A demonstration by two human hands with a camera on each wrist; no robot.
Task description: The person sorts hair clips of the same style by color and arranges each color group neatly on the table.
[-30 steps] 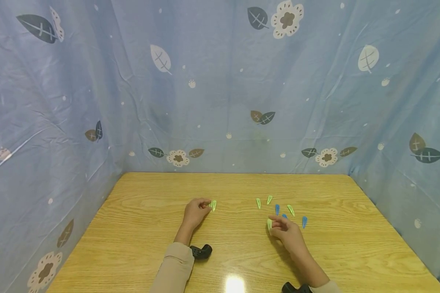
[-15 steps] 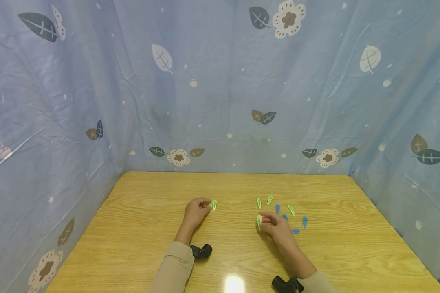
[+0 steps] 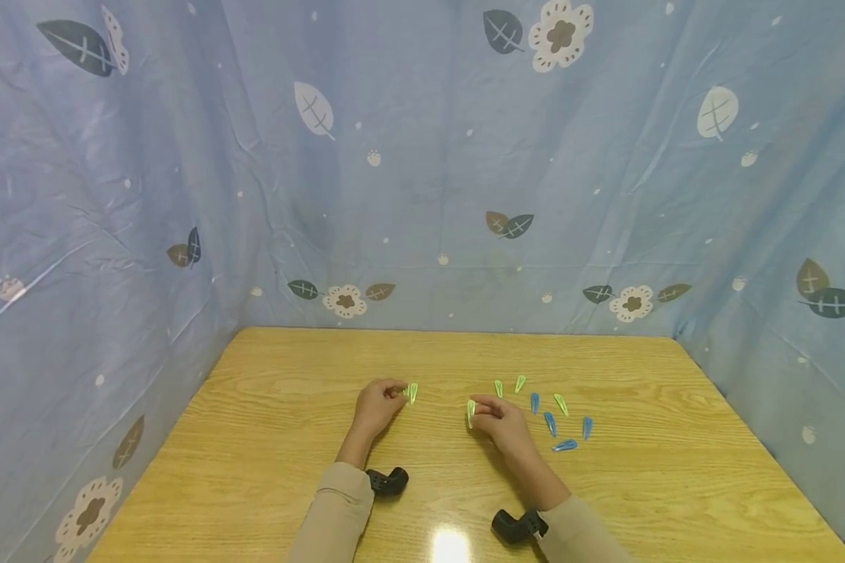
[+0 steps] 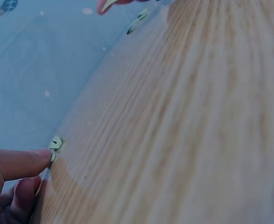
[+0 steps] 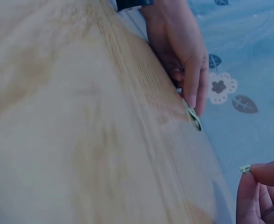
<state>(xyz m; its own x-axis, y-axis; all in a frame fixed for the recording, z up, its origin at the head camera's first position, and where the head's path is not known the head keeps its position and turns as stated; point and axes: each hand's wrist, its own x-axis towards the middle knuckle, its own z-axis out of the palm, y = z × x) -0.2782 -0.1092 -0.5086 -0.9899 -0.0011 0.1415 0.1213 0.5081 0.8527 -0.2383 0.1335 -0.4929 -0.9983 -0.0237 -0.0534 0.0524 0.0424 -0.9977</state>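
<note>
My right hand [image 3: 505, 427] pinches a light green snap hair clip [image 3: 471, 414] between thumb and fingertips. The right wrist view has this clip [image 5: 244, 168] held up off the wooden table. To the left, my left hand [image 3: 377, 408] rests low at the table, its thumb and fingers on a green hair clip [image 4: 53, 157] that they mostly hide. Right beside it lies another green hair clip [image 3: 413, 393]. A wide strip of tabletop separates the two hands.
Right of my right hand lie several loose hair clips: green ones, such as a tilted green clip [image 3: 561, 404], and blue ones, such as a blue clip [image 3: 565, 445]. The wooden table [image 3: 267, 438] ends at a patterned blue curtain [image 3: 422, 156]. Each wrist wears a black camera.
My right hand has moved left with its green clip, away from the loose clips, uncovering blue ones. My left hand stays at the same spot.
</note>
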